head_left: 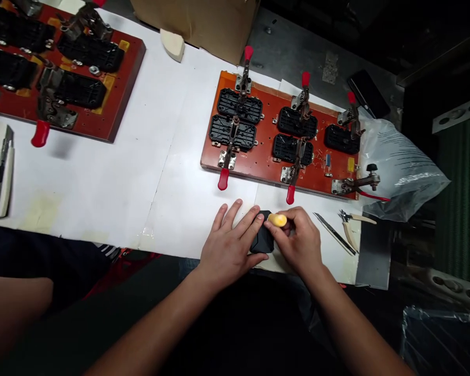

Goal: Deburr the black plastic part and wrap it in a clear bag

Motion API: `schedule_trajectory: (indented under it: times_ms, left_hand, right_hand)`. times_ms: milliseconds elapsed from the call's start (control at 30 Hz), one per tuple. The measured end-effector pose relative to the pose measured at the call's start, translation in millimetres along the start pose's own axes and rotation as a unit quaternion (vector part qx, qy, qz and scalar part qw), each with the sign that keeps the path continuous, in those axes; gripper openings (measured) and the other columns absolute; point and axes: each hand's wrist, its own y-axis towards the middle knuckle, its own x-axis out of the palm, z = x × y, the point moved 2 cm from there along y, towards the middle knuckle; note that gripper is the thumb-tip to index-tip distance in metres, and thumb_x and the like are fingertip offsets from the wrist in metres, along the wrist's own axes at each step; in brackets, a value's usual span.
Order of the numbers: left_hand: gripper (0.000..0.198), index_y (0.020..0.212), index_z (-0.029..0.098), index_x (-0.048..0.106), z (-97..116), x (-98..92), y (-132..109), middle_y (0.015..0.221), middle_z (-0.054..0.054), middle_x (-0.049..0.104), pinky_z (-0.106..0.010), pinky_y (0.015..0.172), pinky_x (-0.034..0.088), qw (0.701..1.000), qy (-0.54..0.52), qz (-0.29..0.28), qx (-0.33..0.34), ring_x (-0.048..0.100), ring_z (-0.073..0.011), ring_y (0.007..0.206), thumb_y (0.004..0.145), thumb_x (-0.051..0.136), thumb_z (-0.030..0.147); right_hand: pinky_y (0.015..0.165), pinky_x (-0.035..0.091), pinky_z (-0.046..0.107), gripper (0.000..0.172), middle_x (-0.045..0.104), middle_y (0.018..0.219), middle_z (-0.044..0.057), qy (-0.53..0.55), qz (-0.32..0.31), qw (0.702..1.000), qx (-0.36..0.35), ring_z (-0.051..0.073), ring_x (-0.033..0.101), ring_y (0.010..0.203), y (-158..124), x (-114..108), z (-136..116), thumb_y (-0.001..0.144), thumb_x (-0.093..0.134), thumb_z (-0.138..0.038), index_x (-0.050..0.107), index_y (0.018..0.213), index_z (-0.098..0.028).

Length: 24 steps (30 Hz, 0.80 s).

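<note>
Two bare hands meet at one small black part (264, 241), which lies on the white table cover (180, 203) near its front edge. The part sits under and to the right of the left hand (227, 249), whose fingers are laid flat and slightly apart, two tips resting on its far left side and the thumb along its near edge. Its long axis, as far as the half-covered outline shows, runs away from the body. On its right, the right hand (303, 243) pinches a yellow stub (278, 220) between thumb and fingertips, just at the part's far right edge; whether the stub touches it, I cannot tell. Both hands are about equally near, so the relation that counts is the stub at the right rim against the pressing fingers on the left. No brand or label is readable: the clear bag (403, 167) carries dark lines too small to make out
</note>
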Motion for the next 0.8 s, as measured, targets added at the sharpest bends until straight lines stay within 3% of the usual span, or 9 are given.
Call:
schedule_trajectory:
  times_ms: [133,300,467,633,800]
  left_hand:
    - [0.082,0.161,0.024,0.045,1.0,-1.5,-0.6,0.174,0.0,0.036,-0.062,0.136,0.016,1.0,0.005,0.0,0.003,0.021,-0.038,0.165,0.095,0.06,0.07]
    - [0.08,0.161,0.023,0.046,2.6,-2.7,0.2,0.173,0.0,0.037,-0.062,0.136,0.017,1.0,0.01,-0.001,-0.001,0.023,-0.039,0.164,0.096,0.062,0.067]
    - [0.078,0.159,0.022,0.05,3.2,-0.7,-0.2,0.171,-0.003,0.041,-0.062,0.136,0.018,1.0,-0.004,0.02,0.007,0.025,-0.0389,0.163,0.095,0.064,0.065]
    - [0.078,0.158,0.019,0.05,1.8,2.5,-2.0,0.172,-0.004,0.04,-0.061,0.136,0.017,0.999,-0.004,0.039,0.005,0.026,-0.0391,0.163,0.095,0.065,0.063]
    - [0.079,0.16,0.019,0.048,2.3,4.4,-3.6,0.172,-0.001,0.04,-0.061,0.136,0.015,0.999,-0.004,0.041,0.02,0.025,-0.0393,0.163,0.096,0.062,0.065]
  right_hand:
    - [0.063,0.051,0.03,0.014,0.065,0.096,0.002,0.039,-0.096,0.993,-0.053,0.017,0.06,0.073,-8.0,-2.9,-0.9,0.1,0.073,-0.028,0.061,0.107,-0.025]
    - [0.065,0.052,0.033,0.013,0.067,0.095,0.002,0.013,-0.039,0.995,-0.088,0.018,0.063,0.076,-7.7,-6.6,3.6,0.1,0.074,-0.028,0.062,0.105,-0.025]
    - [0.071,0.057,0.034,0.016,0.071,0.104,0.004,0.039,-0.099,0.99,-0.091,0.021,0.069,0.09,-27.7,-8.4,4.5,0.101,0.071,-0.023,0.062,0.114,-0.028]
    - [0.071,0.058,0.034,0.015,0.071,0.101,0.004,0.021,-0.053,0.991,-0.117,0.02,0.069,0.085,-27.7,-7.2,3.8,0.1,0.072,-0.022,0.063,0.111,-0.026]
    - [0.083,0.06,0.038,0.019,0.073,0.108,0.004,0.036,-0.09,0.988,-0.123,0.021,0.071,0.099,-32.8,-10.6,7.4,0.1,0.071,-0.019,0.063,0.115,-0.028]
